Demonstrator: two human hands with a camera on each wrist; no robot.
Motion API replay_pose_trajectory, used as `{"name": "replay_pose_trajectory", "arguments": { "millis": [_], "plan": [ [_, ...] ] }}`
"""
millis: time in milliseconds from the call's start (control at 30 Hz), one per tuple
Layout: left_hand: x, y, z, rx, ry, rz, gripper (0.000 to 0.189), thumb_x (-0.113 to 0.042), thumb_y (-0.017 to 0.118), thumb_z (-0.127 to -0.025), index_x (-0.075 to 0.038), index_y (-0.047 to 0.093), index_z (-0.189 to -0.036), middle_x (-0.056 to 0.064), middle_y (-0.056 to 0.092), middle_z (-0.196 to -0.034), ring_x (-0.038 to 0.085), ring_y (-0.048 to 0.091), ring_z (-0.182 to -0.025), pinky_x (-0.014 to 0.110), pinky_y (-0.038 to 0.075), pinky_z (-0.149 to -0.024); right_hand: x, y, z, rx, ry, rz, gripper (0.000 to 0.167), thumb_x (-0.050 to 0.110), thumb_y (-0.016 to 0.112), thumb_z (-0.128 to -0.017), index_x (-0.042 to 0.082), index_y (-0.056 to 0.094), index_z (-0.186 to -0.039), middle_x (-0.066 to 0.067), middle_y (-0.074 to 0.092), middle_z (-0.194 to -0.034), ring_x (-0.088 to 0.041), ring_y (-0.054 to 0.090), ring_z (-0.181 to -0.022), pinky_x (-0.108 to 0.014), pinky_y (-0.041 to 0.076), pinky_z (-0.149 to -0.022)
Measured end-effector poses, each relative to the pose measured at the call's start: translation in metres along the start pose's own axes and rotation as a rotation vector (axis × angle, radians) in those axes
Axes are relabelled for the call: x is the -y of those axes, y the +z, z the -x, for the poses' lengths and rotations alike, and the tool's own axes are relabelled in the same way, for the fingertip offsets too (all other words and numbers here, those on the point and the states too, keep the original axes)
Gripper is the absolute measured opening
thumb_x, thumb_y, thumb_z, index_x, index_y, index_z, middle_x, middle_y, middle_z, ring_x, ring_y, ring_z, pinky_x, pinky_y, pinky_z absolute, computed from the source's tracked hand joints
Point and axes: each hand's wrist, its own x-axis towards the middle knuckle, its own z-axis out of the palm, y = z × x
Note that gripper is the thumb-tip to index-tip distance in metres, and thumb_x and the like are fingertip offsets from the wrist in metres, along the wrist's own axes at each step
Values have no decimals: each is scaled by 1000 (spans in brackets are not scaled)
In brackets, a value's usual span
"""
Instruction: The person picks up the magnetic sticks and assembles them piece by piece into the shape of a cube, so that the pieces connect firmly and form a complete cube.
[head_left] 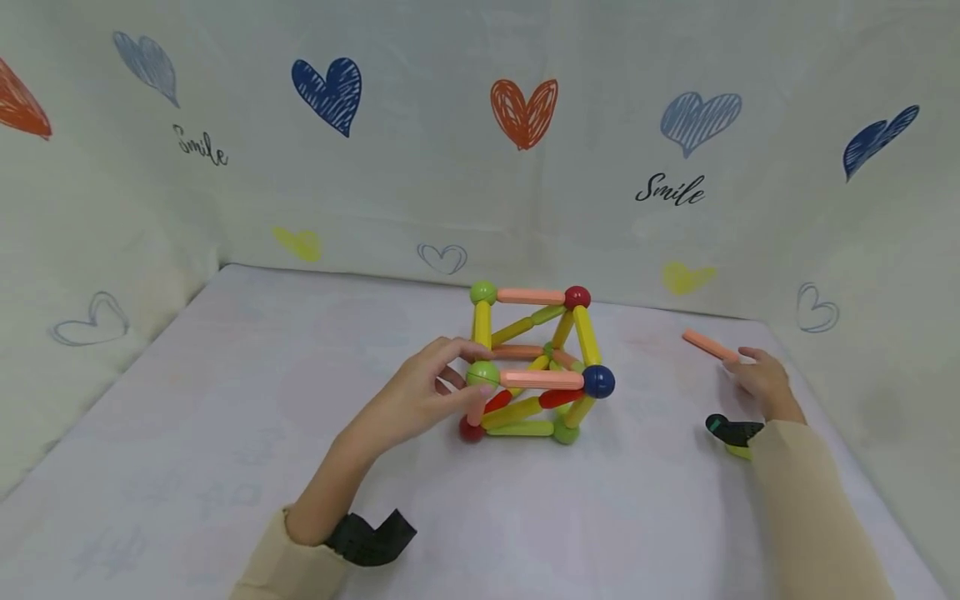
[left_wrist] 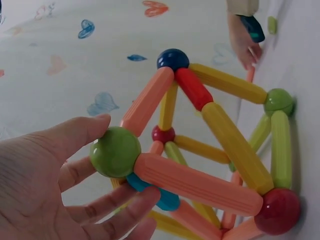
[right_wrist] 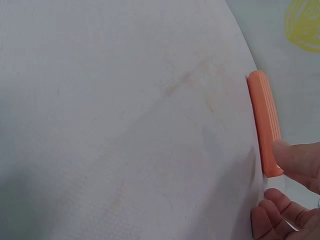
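A frame of magnetic rods and balls stands on the table, with yellow, salmon, red and green rods. My left hand holds its near upper-left green ball, thumb on one side and fingers on the other. A blue rod shows beside those fingers in the left wrist view. At the right, an orange rod lies flat on the table. My right hand is at its near end; the thumb touches the rod, while the other fingers lie bent beside it, apart from it.
A green rod lies by the right sleeve, partly hidden by the black wrist strap. Behind the white table hangs a white cloth printed with hearts.
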Motion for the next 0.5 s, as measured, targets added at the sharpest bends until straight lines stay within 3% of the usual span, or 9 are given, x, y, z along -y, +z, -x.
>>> {"name": "replay_pose_trajectory", "arguments": {
  "millis": [167, 500],
  "plan": [
    [-1, 4, 0, -33, 0, -60, 37, -30, 68, -84, -24, 57, -119, 2, 52, -118, 16, 58, -88, 28, 51, -74, 3, 2, -3, -9, 42, 49, 64, 32, 42, -95, -4, 21, -143, -35, 13, -146, -49, 19, -131, -60, 21, -105],
    [-3, 7, 0, -70, 2, -108, 35, -27, 70, -83, -21, 59, -116, 2, 53, -109, 16, 57, -85, 27, 51, -73, 9, 11, -5, -66, 47, 109, 49, 25, 42, -96, -6, 36, -134, -35, 22, -140, -47, 26, -123, -58, 24, -102]
  ]
}}
